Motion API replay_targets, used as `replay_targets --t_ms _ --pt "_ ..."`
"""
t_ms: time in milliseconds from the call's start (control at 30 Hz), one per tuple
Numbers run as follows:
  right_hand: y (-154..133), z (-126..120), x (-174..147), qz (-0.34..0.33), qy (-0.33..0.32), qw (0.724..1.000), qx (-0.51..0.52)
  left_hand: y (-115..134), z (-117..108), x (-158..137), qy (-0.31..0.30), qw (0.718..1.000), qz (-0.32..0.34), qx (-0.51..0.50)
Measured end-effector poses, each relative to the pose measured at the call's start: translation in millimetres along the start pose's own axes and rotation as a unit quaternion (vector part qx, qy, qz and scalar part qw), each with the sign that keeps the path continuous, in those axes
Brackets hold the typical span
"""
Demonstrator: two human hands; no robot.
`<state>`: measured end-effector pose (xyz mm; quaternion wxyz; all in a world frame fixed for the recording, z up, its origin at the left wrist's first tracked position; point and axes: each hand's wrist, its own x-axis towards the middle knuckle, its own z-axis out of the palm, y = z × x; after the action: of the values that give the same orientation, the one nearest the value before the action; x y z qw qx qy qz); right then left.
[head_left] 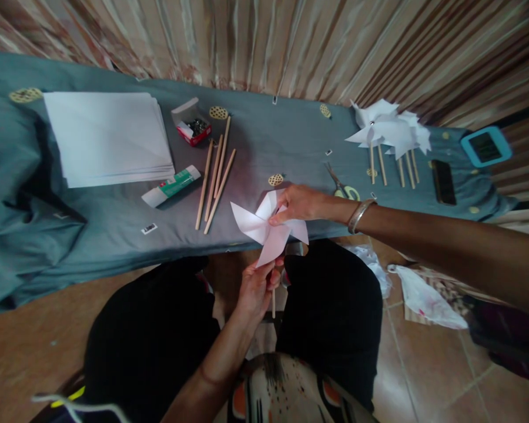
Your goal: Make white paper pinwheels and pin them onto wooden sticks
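A white paper pinwheel [273,243] is held in front of me, above the near edge of the cloth-covered surface. Below its blades, my left hand [256,288] is closed around the wooden stick [273,305], whose lower end sticks out beneath the fingers. From the right, my right hand [297,203] pinches the pinwheel near its centre, thumb on the front of the paper. The fingers behind the blade are partly hidden. Several loose wooden sticks [220,189] lie just beyond, to the left.
A paper stack [110,141], a red box of small metal pins [194,129] and a green-white glue tube [171,185] lie left. Scissors [344,187], several pinwheels [390,126], a phone [443,182] and a blue-framed device [485,147] lie right. Plastic bags [427,296] are on the floor.
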<state>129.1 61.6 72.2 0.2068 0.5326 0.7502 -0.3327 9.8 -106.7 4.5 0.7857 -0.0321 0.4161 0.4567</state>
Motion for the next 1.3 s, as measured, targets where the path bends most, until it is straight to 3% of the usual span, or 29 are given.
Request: replay_targets --t_ms 300,567,767,933,1067,1133,1233,1300 --pt "6.9 3.8 6.2 0.01 -0.003 1.0 0.019 -0.7 0.3 2.0 0.006 1.0 -0.02 0.014" --pt "7.5 1.0 -1.1 0.001 0.016 0.999 0.031 3.0 -0.3 -1.9 0.003 1.0 0.005 0.023" --pt "19.5 -1.3 -17.3 -0.051 0.008 0.974 0.219 11.3 8.8 -9.2 -0.001 0.997 0.04 0.059" --pt "15.3 -7.2 -37.9 -0.069 0.065 0.907 0.41 25.7 22.7 -10.7 -0.029 0.992 0.057 0.11" --pt "13.0 -14.7 -46.3 -0.081 0.185 0.856 0.476 49.4 37.9 -11.7 -0.033 0.985 0.109 0.131" --pt "14.5 -15.4 -44.6 -0.095 0.285 0.799 0.521 64.6 49.7 -10.9 -0.044 0.98 0.139 0.135" --pt "16.1 -9.4 -37.6 -0.105 0.448 0.684 0.566 89.6 72.3 -4.5 -0.048 0.978 0.175 0.106" --pt "13.6 -0.2 -33.4 -0.088 0.513 0.641 0.564 105.4 87.7 3.6 -0.035 0.978 0.193 0.076"
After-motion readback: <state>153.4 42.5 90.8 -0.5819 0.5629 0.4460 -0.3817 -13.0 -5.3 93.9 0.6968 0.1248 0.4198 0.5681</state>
